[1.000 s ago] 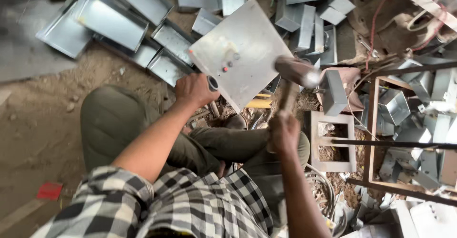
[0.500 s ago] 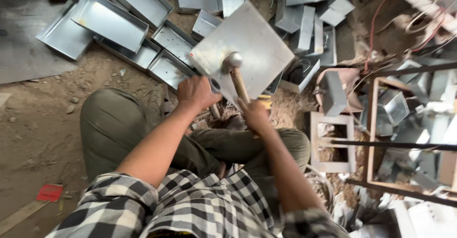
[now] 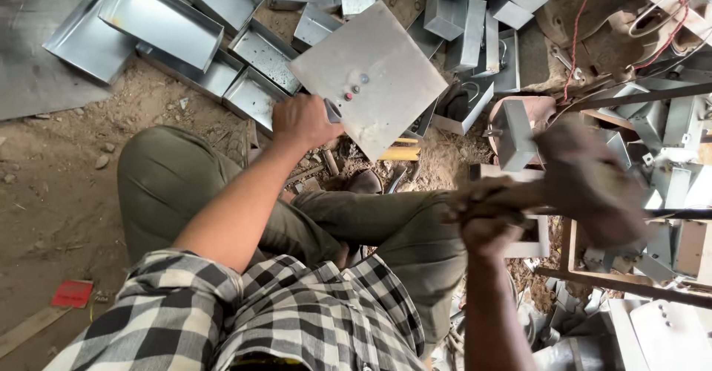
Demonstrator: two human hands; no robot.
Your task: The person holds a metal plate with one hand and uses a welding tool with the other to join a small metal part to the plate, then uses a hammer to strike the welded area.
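A square grey metal sheet with a few small coloured studs near its middle lies tilted in front of my knees. My left hand grips its near edge, fingers closed around it. My right hand is closed on the wooden handle of a hammer. The hammer is drawn back to the right and blurred by motion, well away from the sheet. I sit on the ground in olive trousers and a checked shirt.
Several open metal trays lie on the dirt at the upper left. Metal boxes and brackets are heaped beyond the sheet. A metal frame and scrap stand at the right. A small red object lies at the lower left.
Half a second ago the hammer head was down on the sheet. My right hand has since swung it back out to the right. My left hand keeps its hold on the sheet.
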